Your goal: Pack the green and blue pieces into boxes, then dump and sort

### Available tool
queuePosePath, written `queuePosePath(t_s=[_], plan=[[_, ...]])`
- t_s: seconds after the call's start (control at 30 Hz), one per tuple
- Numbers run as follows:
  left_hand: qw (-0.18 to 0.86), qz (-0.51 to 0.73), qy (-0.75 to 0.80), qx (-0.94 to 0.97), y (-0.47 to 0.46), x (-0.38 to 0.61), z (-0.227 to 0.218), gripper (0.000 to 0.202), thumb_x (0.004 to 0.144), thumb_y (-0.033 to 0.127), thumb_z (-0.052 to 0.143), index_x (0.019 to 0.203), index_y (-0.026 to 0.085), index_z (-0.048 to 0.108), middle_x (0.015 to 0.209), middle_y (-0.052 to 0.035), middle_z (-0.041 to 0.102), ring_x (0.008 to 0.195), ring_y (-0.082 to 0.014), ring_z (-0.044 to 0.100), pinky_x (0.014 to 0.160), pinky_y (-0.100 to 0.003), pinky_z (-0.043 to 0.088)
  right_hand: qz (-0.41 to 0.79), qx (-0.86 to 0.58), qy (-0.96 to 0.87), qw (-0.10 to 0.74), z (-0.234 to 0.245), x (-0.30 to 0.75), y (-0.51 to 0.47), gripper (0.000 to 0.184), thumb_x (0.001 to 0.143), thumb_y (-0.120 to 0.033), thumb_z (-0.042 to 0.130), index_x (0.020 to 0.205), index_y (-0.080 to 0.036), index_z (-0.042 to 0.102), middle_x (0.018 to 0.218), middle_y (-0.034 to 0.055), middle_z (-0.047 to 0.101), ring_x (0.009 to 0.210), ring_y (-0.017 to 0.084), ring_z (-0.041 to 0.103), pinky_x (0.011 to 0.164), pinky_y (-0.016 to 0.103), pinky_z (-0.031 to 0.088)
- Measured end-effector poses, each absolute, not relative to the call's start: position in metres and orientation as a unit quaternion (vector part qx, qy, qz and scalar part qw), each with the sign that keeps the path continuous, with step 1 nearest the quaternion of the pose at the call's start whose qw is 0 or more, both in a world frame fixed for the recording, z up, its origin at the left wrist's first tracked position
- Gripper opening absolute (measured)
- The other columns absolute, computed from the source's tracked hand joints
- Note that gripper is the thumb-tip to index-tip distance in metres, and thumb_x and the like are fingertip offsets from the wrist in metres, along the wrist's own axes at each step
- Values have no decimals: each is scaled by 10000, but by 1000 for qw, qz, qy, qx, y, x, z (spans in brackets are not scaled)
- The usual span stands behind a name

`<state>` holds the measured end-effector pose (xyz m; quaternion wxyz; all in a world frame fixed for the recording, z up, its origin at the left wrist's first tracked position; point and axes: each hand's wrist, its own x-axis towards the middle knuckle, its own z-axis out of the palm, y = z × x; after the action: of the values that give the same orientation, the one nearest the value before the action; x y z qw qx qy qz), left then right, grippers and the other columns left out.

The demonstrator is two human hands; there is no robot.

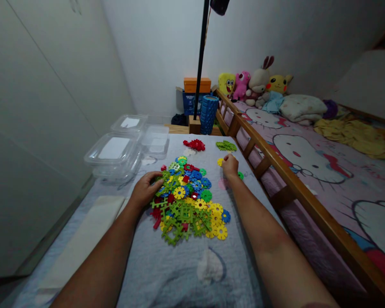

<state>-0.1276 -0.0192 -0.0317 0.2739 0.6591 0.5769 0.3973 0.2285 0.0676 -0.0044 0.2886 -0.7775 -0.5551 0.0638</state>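
Note:
A mixed heap of plastic interlocking pieces (186,201) covers the middle of the cloth: notched flower-shaped discs in yellow, blue and green, light green lattice pieces and red pieces. My left hand (146,188) rests at the heap's left edge, fingers stretched over it and thumb apart. Beyond the heap on the right, my right hand (230,166) is closed in a pinch at a yellow flower-shaped disc (220,162); its fingertips are partly hidden. A green disc (240,175) shows just right of that wrist. Farther back lie a red group (195,145) and a light green group (226,146).
Clear plastic boxes (115,156) with lids stand at the back left. A flat whitish strip (83,244) lies along the left side. The wooden bed rail (259,154) borders the right side. A black pole (201,60) and a blue foam roller (209,114) stand at the far end.

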Motion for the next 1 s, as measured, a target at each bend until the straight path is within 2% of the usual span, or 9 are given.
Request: queuePosePath(t_s=[0.1, 0.2, 0.37, 0.77, 1.0], plan=[[277, 398, 577, 657, -20, -127, -32, 429, 779, 540, 625, 1034, 202, 694, 1161, -95, 703, 1070, -276, 637, 1030, -444, 463, 30, -768, -577, 278, -10, 227, 56, 363, 811, -56, 406, 1019, -131, 693, 1045, 123, 664, 1009, 216, 580, 921, 283, 417], [276, 398, 577, 658, -19, -128, -33, 428, 783, 545, 623, 1034, 206, 692, 1161, -92, 701, 1082, -276, 634, 1043, -442, 454, 32, -739, -636, 221, -17, 221, 38, 393, 861, -65, 397, 1117, -143, 685, 1154, 134, 642, 1104, 228, 553, 979, 293, 390], [271, 397, 576, 662, -19, -129, -32, 418, 779, 544, 620, 1021, 212, 693, 1155, -89, 704, 1088, -278, 631, 1048, -437, 447, 42, -724, -677, 127, -20, 208, 17, 313, 956, -208, 423, 1151, -204, 669, 1331, 132, 585, 1173, 274, 511, 973, 358, 398], [277, 402, 575, 657, -20, -127, -29, 424, 768, 542, 620, 1008, 201, 697, 1138, -94, 707, 1066, -275, 638, 1030, -433, 462, 48, -728, -670, 137, -18, 208, 18, 408, 950, -204, 432, 1324, -160, 587, 1413, 149, 551, 1262, 255, 499, 1041, 348, 376], [276, 401, 573, 659, -19, -128, -31, 419, 765, 546, 623, 997, 205, 699, 1144, -90, 709, 1083, -275, 636, 1046, -440, 455, 23, -721, -684, 113, -21, 207, 19, 405, 968, -285, 448, 1342, -233, 594, 1544, 92, 450, 1370, 289, 400, 1099, 417, 345]])
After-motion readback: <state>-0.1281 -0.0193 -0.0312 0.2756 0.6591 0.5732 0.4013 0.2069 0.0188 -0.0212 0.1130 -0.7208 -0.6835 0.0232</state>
